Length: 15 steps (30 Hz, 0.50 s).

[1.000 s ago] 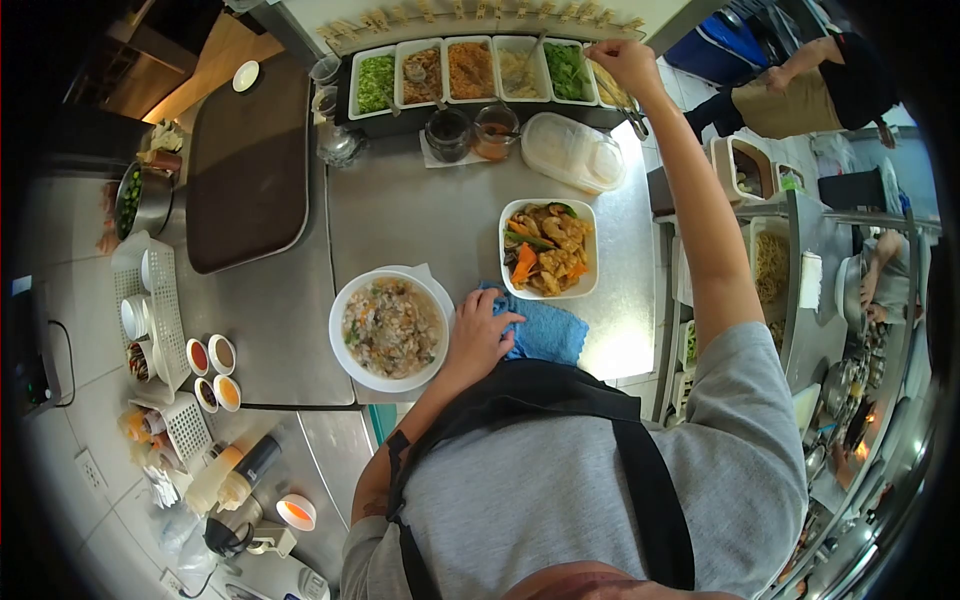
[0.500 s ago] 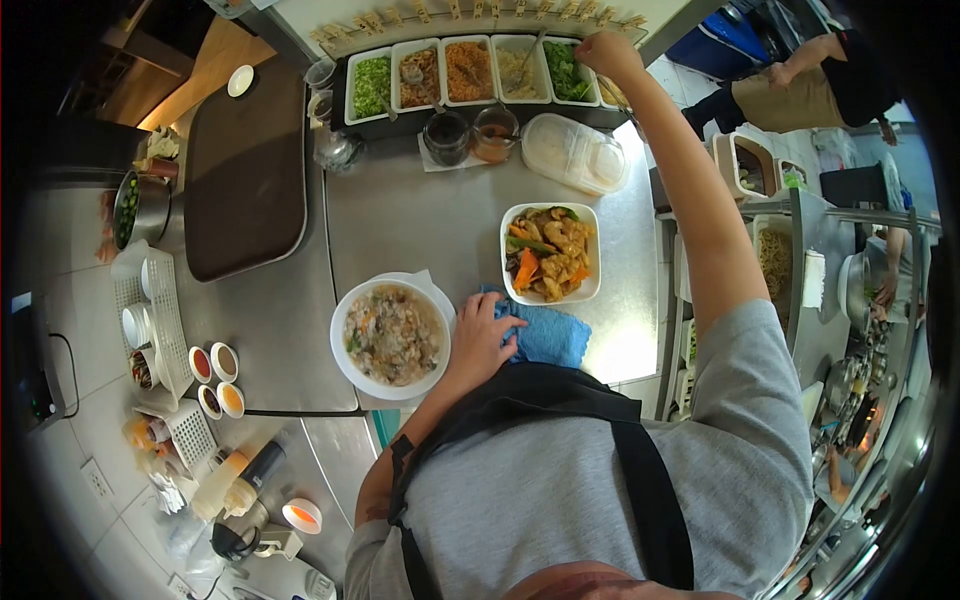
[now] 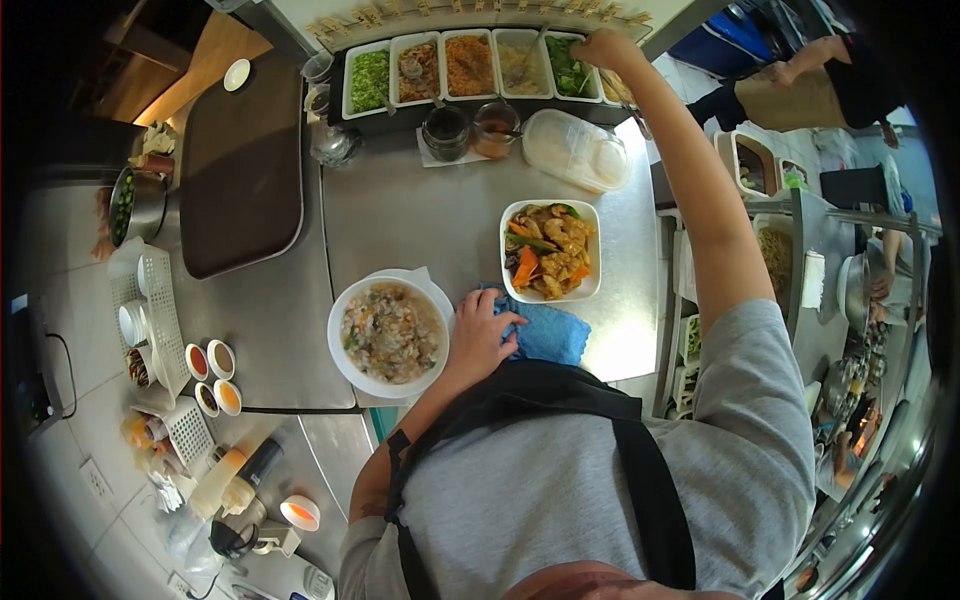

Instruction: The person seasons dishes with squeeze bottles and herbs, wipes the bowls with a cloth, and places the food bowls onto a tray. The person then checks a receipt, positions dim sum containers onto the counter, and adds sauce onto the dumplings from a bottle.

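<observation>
Left hand (image 3: 483,336): on the blue cloth (image 3: 552,334), fingers a bit apart
Right hand (image 3: 611,50): by the green leaves (image 3: 566,74); can't tell if holding any
Big bowl (image 3: 388,391): beside Left hand

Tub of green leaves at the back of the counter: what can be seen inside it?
Loose green leaves lie inside the tub. They hide its bottom, and the right hand covers its upper right corner; whether that hand holds anything cannot be told.
</observation>
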Available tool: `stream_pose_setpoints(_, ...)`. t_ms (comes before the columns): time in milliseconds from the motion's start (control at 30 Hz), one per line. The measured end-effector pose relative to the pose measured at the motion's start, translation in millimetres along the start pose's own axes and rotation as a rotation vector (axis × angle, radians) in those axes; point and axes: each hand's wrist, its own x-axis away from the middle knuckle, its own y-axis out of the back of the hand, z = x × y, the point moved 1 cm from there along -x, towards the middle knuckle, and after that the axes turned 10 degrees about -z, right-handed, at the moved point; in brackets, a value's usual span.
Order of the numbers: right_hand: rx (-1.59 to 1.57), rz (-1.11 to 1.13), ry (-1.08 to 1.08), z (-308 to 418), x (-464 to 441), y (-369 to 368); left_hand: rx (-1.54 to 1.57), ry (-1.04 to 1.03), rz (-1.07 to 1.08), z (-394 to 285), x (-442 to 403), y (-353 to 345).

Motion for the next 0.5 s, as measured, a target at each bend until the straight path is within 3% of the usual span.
stream_pose_setpoints(133, -0.309, 0.215, -0.159, -8.6, 1.2, 19.0, -0.018, 0.001, 0.010, -1.9, -1.4, 0.8)
stream_pose_setpoints(333, -0.521, 0.128, 0.026, -48.7, -15.2, 0.7, -0.019, -0.004, 0.002, -0.8, 0.8, -0.3)
stream_pose_setpoints(433, -0.395, 0.100, 0.112, -49.3, -12.1, 18.2, -0.019, -0.001, 0.000, -0.9, 0.8, -0.2)
stream_pose_setpoints(500, -0.476, 0.080, 0.151, -55.4, -17.3, 16.4, -0.018, -0.001, -0.002, -1.4, 1.1, 0.4)
